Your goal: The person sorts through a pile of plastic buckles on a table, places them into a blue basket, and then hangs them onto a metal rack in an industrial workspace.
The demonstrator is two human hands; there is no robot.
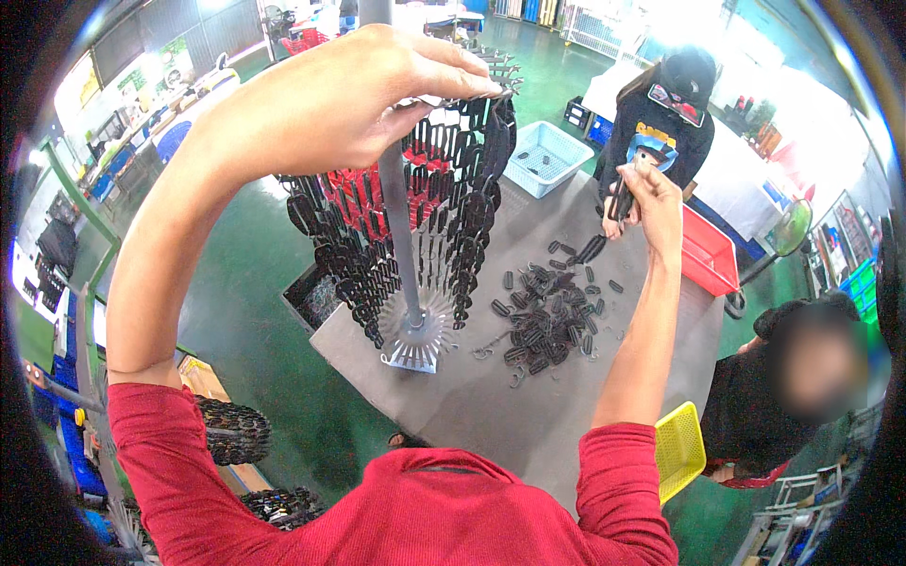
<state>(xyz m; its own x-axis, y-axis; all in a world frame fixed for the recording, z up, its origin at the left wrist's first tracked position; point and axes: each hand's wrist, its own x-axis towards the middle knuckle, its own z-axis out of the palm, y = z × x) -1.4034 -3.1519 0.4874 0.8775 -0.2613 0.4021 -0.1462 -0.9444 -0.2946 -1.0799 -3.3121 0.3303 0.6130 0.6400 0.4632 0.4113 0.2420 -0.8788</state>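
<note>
My left hand [377,90] reaches over the top of a tall hanging rack, fingers and thumb closed at its upper edge; what they grip is hidden. Tiers of black oblong loop-shaped pieces [462,208] hang from the rack around a grey pole [400,236]. Raised to the right of the rack, my right hand [656,198] pinches a black oblong piece [620,203] between fingers and thumb. Below and between my arms, a loose pile of similar black pieces [552,316] lies on the grey table [434,396].
A light blue basket [547,160] with a few pieces stands at the table's far edge. A red basket [708,250] and yellow basket [679,453] sit along the right side. One person [661,123] works across the table, another [783,387] at right. A dark crate [311,297] is left of the rack.
</note>
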